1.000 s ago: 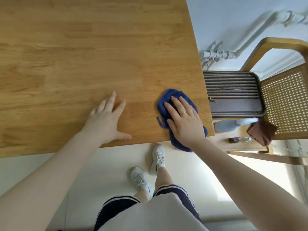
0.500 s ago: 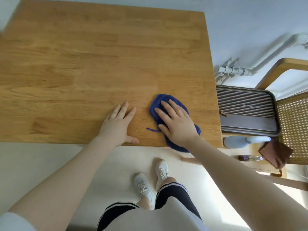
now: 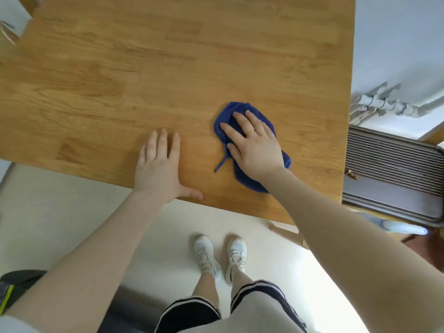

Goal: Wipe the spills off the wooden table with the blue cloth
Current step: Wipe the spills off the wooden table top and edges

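Observation:
The blue cloth (image 3: 242, 181) lies bunched on the wooden table (image 3: 144, 75) near its front right part, a loose thread trailing to the left. My right hand (image 3: 254, 145) presses flat on top of the cloth, fingers spread and pointing away from me, covering its middle. My left hand (image 3: 159, 167) rests flat on the bare wood to the left of the cloth, palm down, thumb at the front edge, holding nothing. I make out no spill on the wood around the cloth.
A ribbed grey tray (image 3: 394, 174) sits just right of the table's edge. White pipes (image 3: 384, 105) run along the wall behind it. My feet in white shoes (image 3: 219, 255) stand on the pale floor under the front edge. A dark bag (image 3: 14, 282) lies at lower left.
My right hand has slid the cloth away from the front edge, further onto the table and a little left. My left hand stays flat on the wood beside it.

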A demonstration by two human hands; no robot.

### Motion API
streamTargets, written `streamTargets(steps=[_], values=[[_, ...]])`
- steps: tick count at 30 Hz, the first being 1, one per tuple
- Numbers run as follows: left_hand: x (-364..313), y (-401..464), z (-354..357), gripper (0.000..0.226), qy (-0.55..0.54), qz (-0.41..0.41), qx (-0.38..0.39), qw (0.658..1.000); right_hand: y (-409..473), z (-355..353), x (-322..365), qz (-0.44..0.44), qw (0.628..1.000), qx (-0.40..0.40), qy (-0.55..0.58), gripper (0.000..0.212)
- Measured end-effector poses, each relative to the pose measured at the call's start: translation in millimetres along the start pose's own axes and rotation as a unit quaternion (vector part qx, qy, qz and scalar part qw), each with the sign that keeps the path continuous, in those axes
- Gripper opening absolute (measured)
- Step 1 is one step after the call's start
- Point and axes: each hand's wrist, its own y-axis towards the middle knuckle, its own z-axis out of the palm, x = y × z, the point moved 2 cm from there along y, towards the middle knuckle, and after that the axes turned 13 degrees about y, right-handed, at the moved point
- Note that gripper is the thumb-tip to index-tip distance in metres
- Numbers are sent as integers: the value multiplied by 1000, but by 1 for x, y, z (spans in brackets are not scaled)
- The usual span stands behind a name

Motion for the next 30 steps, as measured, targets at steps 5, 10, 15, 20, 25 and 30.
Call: streamTargets(steps=[5,10,15,20,25,30], values=[[2,-9,8,138,-75,-3,44,996,-57,22,40,-67,996,53,2,45],[22,-4,8,128,-73,56,71,993,-31,9,17,-76,995,55,18,45],[19,-2,5,127,-85,46,81,992,1,3,14,43,998,47,-14,48],[22,-6,10,125,-120,38,60,990,-34,17,45,-47,994,98,-33,47],[24,-7,13,123,-107,54,50,992,-37,20,59,-100,980,174,4,53],[41,-1,1,104,-116,116,82,983,13,11,45,25,995,97,-1,46]])
